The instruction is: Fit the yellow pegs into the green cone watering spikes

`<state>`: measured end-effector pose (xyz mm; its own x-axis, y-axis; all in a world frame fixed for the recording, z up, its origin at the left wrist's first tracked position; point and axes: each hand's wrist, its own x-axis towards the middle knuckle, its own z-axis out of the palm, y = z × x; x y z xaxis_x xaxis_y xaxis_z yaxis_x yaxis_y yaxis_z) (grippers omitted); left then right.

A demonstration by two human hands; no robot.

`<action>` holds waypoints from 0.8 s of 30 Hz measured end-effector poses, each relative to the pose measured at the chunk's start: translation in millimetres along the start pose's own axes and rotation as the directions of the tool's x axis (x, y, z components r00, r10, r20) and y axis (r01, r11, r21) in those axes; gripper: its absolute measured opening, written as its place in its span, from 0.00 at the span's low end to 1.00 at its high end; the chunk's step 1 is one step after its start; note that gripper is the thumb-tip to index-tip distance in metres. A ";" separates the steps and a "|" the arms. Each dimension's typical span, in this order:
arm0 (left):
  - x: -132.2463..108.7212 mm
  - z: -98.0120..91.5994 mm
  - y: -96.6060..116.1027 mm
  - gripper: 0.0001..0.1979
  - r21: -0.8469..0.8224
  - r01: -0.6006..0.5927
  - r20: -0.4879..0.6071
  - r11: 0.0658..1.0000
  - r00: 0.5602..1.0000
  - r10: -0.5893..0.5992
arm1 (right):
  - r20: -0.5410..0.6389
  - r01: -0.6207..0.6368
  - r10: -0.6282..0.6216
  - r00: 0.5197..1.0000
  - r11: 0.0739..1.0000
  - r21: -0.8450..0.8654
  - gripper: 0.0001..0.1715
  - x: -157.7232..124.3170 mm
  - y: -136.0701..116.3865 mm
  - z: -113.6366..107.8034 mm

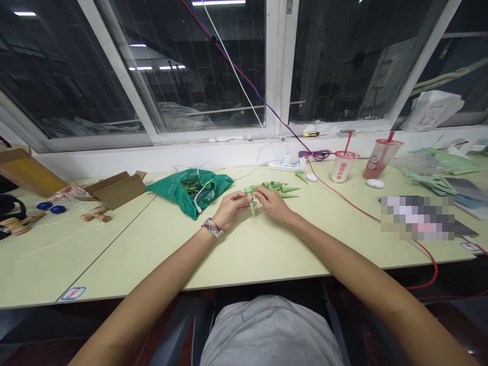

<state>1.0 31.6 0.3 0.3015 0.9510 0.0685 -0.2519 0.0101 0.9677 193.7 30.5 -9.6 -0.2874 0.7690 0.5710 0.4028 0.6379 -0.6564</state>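
A green cone-shaped piece (252, 207) points downward between my two hands, above the pale table. Its upper end is pinched by the fingers of my left hand (230, 208), which comes from the left with a patterned band on the wrist. My right hand (273, 204) is closed at the top of the same piece, its fingertips touching it. Several more green cones (287, 189) lie in a pile just behind my right hand. Another green cone (301, 176) lies farther back. An open green bag (183, 190) with green pieces inside rests to the left of my hands.
Two cups with straws (342, 168) (381, 160) stand at the back right, near a power strip (286, 165). A red cable (353, 202) crosses the table's right side. An open cardboard box (116, 190) and wooden toys (96, 213) lie left.
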 end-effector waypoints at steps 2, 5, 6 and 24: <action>0.5 1.5 0.0 0.19 -0.007 -0.003 0.007 1.000 1.000 0.003 | 0.002 -0.028 0.028 1.000 0.998 0.051 0.21 0.9 1.6 3.4; 1.5 5.6 0.4 0.21 -0.038 -0.012 0.022 0.999 1.000 0.013 | 0.015 -0.157 0.159 0.987 0.955 0.251 0.22 3.6 4.2 13.8; 1.6 7.0 0.9 0.23 -0.047 -0.014 0.025 0.999 1.000 0.015 | 0.025 -0.201 0.204 0.979 0.927 0.316 0.22 4.6 4.9 17.6; 3.0 6.6 3.4 0.29 0.173 -0.210 -0.177 0.962 0.954 0.240 | -0.014 0.068 -0.074 0.997 0.967 -0.244 0.05 -1.2 -3.9 6.6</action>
<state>7.1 32.5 5.5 0.0648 0.9647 0.2551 -0.1467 -0.2437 0.9587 186.8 27.4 -11.0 -0.3045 0.7192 0.6246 0.5820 0.6595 -0.4757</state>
